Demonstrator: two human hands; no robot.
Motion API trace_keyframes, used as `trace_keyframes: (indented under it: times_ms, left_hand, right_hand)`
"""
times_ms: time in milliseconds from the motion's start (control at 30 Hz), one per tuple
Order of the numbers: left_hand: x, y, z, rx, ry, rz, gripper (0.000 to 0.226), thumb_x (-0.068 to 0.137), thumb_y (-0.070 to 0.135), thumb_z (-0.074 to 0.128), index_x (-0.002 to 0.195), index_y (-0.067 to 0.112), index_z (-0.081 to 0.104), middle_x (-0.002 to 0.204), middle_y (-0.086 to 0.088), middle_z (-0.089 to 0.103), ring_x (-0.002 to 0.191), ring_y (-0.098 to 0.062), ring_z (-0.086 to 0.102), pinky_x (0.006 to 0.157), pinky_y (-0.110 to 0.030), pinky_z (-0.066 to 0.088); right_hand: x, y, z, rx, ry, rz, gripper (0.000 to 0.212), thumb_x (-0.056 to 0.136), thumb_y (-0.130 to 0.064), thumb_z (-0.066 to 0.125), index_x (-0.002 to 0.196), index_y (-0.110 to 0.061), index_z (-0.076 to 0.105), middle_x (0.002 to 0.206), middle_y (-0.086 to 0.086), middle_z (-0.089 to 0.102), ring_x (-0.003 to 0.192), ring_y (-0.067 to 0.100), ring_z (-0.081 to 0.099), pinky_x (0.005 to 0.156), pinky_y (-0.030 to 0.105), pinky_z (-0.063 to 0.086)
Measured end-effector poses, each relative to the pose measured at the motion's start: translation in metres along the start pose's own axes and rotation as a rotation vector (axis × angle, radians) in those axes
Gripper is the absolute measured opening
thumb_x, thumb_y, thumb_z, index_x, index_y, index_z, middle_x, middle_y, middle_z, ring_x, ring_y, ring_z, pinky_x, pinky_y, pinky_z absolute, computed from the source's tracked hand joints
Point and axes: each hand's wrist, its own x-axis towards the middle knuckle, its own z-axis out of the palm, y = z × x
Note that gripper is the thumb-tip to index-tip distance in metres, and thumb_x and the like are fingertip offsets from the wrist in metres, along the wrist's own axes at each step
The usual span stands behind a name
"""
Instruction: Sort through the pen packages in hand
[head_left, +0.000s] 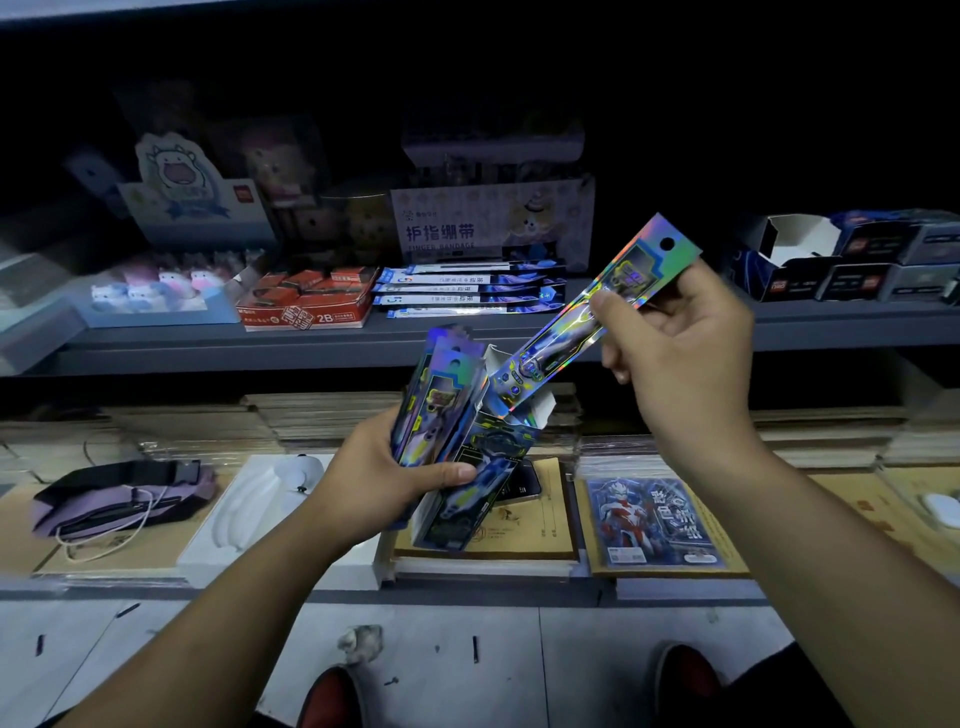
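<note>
Red shoes (332, 696) stand on the pale tiled floor (467, 660) at the lower edge, nearest the viewer; above them two bare forearms reach forward over a low shelf of stacked paper goods. Left hand (374, 478) grips an open dark-blue carton (478, 467), held upright and slightly tilted, together with several holographic packets (436, 395) that stand against the carton's left side, thumb laid across its front; right hand (675, 338) pinches one holographic packet (597, 317) between thumb and curled fingers near its upper, punched end; this packet slants down to the left, its lower end inside the carton's open mouth. Beneath the carton lies a brown booklet (540, 525); just right of it, a blue character-printed pack (654, 519); to the left, a white moulded tray (260, 504) and a lilac pouch (124, 493). On the grey upper shelf (311, 343) sit a red 2B box (306, 301), blue-and-white pen packs (467, 291), a finger-bandage display box (488, 223) and dark cartons (852, 260) at far right.
</note>
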Motion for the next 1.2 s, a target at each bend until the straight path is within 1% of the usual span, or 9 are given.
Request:
trace_keyframes:
  times_ms: [233, 367, 467, 633, 767, 967, 1033, 1133, 1200]
  left_hand:
    - [-0.001, 0.001, 0.001, 0.005, -0.004, -0.006, 0.046, 0.072, 0.019, 0.089, 0.113, 0.020, 0.069, 0.102, 0.007, 0.079, 0.096, -0.012, 0.076, 0.090, -0.039, 0.059]
    - [-0.001, 0.003, 0.001, 0.004, 0.006, -0.006, 0.046, 0.071, 0.020, 0.088, 0.112, 0.022, 0.068, 0.100, 0.008, 0.079, 0.092, -0.010, 0.076, 0.084, -0.032, 0.060]
    - [-0.001, 0.003, 0.001, 0.011, 0.000, 0.001, 0.046, 0.072, 0.018, 0.089, 0.113, 0.022, 0.068, 0.101, 0.008, 0.079, 0.094, -0.010, 0.076, 0.085, -0.033, 0.059]
    - [-0.001, 0.003, 0.001, 0.000, -0.004, 0.004, 0.045, 0.073, 0.015, 0.088, 0.113, 0.021, 0.068, 0.101, 0.008, 0.079, 0.094, -0.010, 0.076, 0.083, -0.030, 0.059]
    - [-0.002, 0.004, 0.001, -0.007, -0.006, 0.022, 0.043, 0.073, 0.013, 0.088, 0.111, 0.020, 0.068, 0.100, 0.007, 0.079, 0.092, -0.010, 0.076, 0.076, -0.021, 0.060]
    - [-0.001, 0.002, 0.001, -0.008, -0.013, 0.036, 0.044, 0.073, 0.013, 0.088, 0.112, 0.019, 0.069, 0.102, 0.006, 0.079, 0.094, -0.011, 0.076, 0.082, -0.028, 0.060]
    - [-0.001, 0.000, 0.001, 0.000, -0.041, 0.029, 0.045, 0.074, 0.014, 0.088, 0.114, 0.019, 0.069, 0.104, 0.006, 0.079, 0.096, -0.012, 0.075, 0.085, -0.030, 0.060]
    - [0.000, -0.002, 0.003, 0.007, -0.078, 0.023, 0.048, 0.074, 0.012, 0.088, 0.117, 0.018, 0.068, 0.106, 0.006, 0.079, 0.098, -0.012, 0.075, 0.087, -0.031, 0.061]
    - [0.000, -0.003, 0.005, 0.023, -0.089, 0.025, 0.049, 0.073, 0.013, 0.089, 0.117, 0.018, 0.068, 0.106, 0.006, 0.078, 0.099, -0.012, 0.075, 0.088, -0.032, 0.060]
  right_hand:
    - [-0.007, 0.006, 0.005, -0.111, -0.126, 0.044, 0.018, 0.094, -0.005, 0.070, 0.094, -0.022, 0.062, 0.061, -0.008, 0.067, 0.046, 0.007, 0.058, 0.047, 0.018, 0.044]
    - [-0.016, 0.016, 0.008, -0.382, -0.304, 0.037, 0.013, 0.092, -0.019, 0.074, 0.097, -0.027, 0.065, 0.056, 0.001, 0.060, 0.050, 0.017, 0.058, 0.051, 0.030, 0.044]
    - [-0.015, 0.018, 0.007, -0.594, -0.491, 0.013, 0.013, 0.090, -0.033, 0.076, 0.097, -0.027, 0.066, 0.077, -0.009, 0.060, 0.063, 0.003, 0.052, 0.060, 0.016, 0.039]
    - [-0.011, 0.018, 0.004, -0.465, -0.421, -0.040, 0.008, 0.093, -0.015, 0.071, 0.099, -0.020, 0.068, 0.077, -0.006, 0.063, 0.055, 0.014, 0.048, 0.059, 0.028, 0.044]
    - [-0.015, 0.018, 0.005, -0.556, -0.511, -0.113, 0.007, 0.092, -0.017, 0.072, 0.091, -0.023, 0.073, 0.075, -0.017, 0.062, 0.064, 0.002, 0.054, 0.062, 0.018, 0.043]
    - [-0.018, 0.026, 0.007, -0.699, -0.623, -0.138, 0.007, 0.094, -0.028, 0.070, 0.091, -0.029, 0.076, 0.088, -0.012, 0.064, 0.080, 0.007, 0.061, 0.073, 0.042, 0.054]
    - [-0.018, 0.025, 0.008, -0.695, -0.575, -0.190, 0.005, 0.094, -0.026, 0.071, 0.095, -0.028, 0.076, 0.086, -0.014, 0.063, 0.079, 0.006, 0.060, 0.071, 0.039, 0.053]
    - [-0.020, 0.017, 0.011, -0.614, -0.490, -0.261, 0.010, 0.093, -0.021, 0.072, 0.102, -0.024, 0.075, 0.086, -0.015, 0.058, 0.076, 0.000, 0.055, 0.067, 0.015, 0.040]
    - [-0.022, 0.014, 0.013, -0.566, -0.485, -0.269, 0.010, 0.093, -0.019, 0.073, 0.102, -0.022, 0.076, 0.089, -0.014, 0.057, 0.076, -0.001, 0.055, 0.067, 0.010, 0.036]
